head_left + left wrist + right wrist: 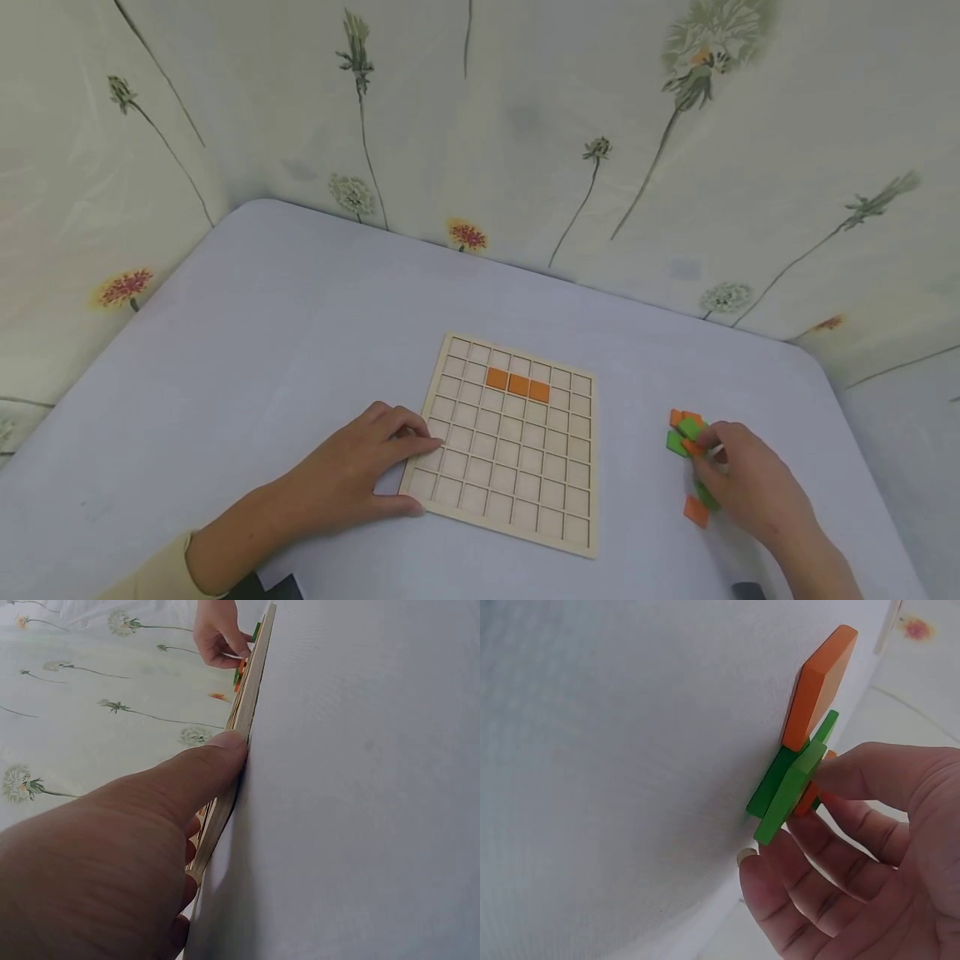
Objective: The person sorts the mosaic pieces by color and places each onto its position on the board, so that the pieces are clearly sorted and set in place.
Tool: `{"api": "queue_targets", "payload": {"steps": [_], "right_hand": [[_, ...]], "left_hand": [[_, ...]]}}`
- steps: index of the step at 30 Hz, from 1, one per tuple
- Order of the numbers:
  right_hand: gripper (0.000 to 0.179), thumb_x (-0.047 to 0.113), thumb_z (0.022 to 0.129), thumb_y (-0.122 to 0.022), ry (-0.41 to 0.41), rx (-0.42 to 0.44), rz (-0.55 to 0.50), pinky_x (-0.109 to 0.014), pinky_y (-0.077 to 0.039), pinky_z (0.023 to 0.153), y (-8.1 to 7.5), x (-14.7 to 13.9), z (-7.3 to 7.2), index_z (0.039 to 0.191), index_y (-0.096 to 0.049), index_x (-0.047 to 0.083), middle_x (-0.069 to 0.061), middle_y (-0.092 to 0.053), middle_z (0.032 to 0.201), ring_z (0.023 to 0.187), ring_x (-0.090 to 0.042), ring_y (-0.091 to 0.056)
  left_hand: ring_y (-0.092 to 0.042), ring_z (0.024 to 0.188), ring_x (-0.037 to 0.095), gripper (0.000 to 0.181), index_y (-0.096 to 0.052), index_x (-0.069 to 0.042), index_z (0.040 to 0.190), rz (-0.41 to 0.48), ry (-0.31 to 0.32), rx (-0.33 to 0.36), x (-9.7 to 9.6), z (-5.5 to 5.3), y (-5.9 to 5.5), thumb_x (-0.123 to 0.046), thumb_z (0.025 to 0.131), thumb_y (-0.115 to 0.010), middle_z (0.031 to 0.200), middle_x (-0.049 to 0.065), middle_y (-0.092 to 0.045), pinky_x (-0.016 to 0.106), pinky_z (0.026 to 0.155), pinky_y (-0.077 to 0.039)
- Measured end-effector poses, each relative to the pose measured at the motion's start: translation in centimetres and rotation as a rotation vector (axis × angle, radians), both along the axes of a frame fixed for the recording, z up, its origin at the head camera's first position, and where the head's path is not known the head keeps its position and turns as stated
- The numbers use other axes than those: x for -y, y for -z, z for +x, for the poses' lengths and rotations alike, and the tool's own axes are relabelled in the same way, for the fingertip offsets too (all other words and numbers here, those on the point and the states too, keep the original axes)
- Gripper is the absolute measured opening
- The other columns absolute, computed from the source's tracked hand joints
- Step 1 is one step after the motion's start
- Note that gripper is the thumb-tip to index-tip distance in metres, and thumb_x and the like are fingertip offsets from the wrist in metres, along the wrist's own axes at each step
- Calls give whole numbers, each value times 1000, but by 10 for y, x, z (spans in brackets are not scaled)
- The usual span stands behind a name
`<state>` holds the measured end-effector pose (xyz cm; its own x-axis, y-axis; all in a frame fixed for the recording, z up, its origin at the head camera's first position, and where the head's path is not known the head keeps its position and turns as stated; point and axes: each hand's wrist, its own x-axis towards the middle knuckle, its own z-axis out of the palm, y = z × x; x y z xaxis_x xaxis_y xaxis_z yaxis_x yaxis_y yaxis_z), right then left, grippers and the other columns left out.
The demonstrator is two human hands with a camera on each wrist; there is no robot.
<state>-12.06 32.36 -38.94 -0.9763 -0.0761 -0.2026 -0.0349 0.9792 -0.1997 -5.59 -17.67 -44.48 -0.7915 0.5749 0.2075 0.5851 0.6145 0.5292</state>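
Note:
A pale wooden grid board [514,534] lies on the table, with three orange square tiles [518,385] side by side in a row near its far edge. My left hand [341,471] rests at the board's near left corner, index fingertip on the left rim and thumb [217,750] along the edge. To the right of the board, my right hand [757,483] pinches an orange tile [808,799] between thumb and fingers, over a small pile of orange and green tiles. A green tile [789,796] lies right by the thumb, partly covering others.
One loose orange tile [696,511] lies at the near end of the pile. Dark objects [283,588] show at the near edge by the left sleeve. A white cloth covers the table [337,283], and a flower-printed curtain [480,125] hangs behind it.

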Motion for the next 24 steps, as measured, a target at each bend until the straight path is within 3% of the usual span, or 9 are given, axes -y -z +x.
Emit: {"api": "queue_targets", "payload": {"steps": [12, 20, 24], "right_hand": [[32, 13, 92, -74, -23, 13, -37, -45, -54, 72, -5, 3, 4, 117, -61, -2, -14, -67, 111, 97, -31, -63], [46, 11, 91, -75, -49, -27, -31, -48, -56, 76, -7, 12, 6, 130, -57, -7, -20, -65, 120, 99, -32, -64], [45, 10, 90, -74, -97, -69, -36, -47, -56, 76, -9, 17, 8, 129, -60, -8, -20, -64, 120, 98, -31, -64]], "left_hand": [[-43, 124, 9, 69, -63, -23, 146, -11, -7, 6, 0, 0, 0, -52, 87, -83, 138, -12, -50, 33, 105, -46], [-43, 123, 9, 69, -63, -23, 146, -6, -12, 9, 0, 1, 1, -52, 86, -83, 138, -13, -51, 32, 103, -46], [-43, 122, 8, 69, -63, -23, 146, 4, -9, 5, 0, 0, 1, -51, 87, -83, 138, -13, -51, 31, 102, -46]]}}
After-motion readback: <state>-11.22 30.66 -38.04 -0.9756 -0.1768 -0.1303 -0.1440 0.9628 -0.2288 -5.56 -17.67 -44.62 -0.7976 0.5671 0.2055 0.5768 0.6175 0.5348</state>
